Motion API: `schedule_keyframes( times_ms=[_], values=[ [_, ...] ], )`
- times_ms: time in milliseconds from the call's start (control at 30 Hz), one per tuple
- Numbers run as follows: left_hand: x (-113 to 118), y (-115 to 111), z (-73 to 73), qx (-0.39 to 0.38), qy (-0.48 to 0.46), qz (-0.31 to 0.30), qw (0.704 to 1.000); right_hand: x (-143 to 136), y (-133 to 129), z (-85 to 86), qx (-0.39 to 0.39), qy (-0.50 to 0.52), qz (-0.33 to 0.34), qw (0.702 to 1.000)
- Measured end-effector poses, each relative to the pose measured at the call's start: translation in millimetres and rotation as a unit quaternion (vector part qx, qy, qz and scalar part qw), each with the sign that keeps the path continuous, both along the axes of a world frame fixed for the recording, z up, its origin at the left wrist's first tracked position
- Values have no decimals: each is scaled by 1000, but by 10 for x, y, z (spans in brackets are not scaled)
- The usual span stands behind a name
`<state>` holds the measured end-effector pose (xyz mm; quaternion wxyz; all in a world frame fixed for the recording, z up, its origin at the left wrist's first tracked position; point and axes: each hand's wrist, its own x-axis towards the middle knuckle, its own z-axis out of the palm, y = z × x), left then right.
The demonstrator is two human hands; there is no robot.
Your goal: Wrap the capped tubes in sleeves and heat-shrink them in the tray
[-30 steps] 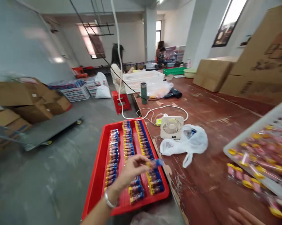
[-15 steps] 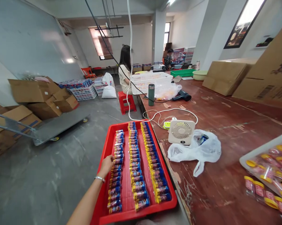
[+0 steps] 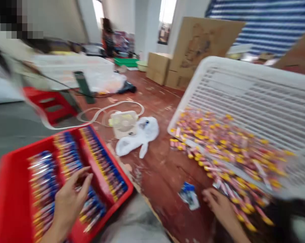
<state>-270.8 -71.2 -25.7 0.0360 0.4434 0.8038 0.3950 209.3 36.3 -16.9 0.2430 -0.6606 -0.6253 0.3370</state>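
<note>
Left hand (image 3: 71,195): over the middle row (image 3: 66,152) in the red tray (image 3: 9,189); grip half curled, thumb and forefinger slightly apart, nothing visible between them. Contact with the row: can't confirm.
Red tray: near left, beside the desk (image 3: 164,168) edge; yellow-and-blue packed tubes in three rows. Left row (image 3: 43,189) and right row (image 3: 101,162) flank the middle one.
Right hand (image 3: 219,204): low over the desk, just beside the loose tubes (image 3: 205,165); grip bent inward, too blurred to say how wide it is or whether it has hold of anything.
Blue-silver packets (image 3: 189,195): flat on the desk, between the hands, nearer the right.
Loose tubes: pink, yellow-capped, heaped in the white basket (image 3: 228,91) and spread over its front lip onto the desk.
Hands, step: my read is mid-handling, left at the laid rows, right at the supply side. Next pick would call for singling out one tube from a crossed heap; any placing calls for keeping rows undisturbed.
Fan (image 3: 124,125): upright past the tray, white plastic bag (image 3: 148,130) against it.
Green flask (image 3: 83,86): further back, near the white crate (image 3: 73,67).
Cartons (image 3: 157,67): far side of the desk.
</note>
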Motion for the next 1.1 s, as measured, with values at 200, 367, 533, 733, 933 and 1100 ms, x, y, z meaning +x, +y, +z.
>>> schedule_keyframes(
  times_ms=[200, 367, 533, 733, 933, 1100],
  values=[
    [1980, 502, 149, 1, -38, -524, 851, -91, -81, -98, 2, -72, 10, 997],
    [2646, 628, -24, -50, 119, -597, 792, -197, -60, -151, 3, -68, 9, 998],
    [2739, 671, -43, -76, 200, -577, 788, -158, -19, -116, 6, -41, 32, 999],
    [2755, 655, -193, -33, 216, -558, 800, -50, -39, -52, 23, -41, 57, 997],
    [2745, 1145, -190, 0, 203, -528, 825, 105, -60, 4, 68, -5, 45, 997],
    [2911, 2012, 138, -7, 283, -486, 827, 159, -95, -21, 43, 138, -19, 989]
  ],
)
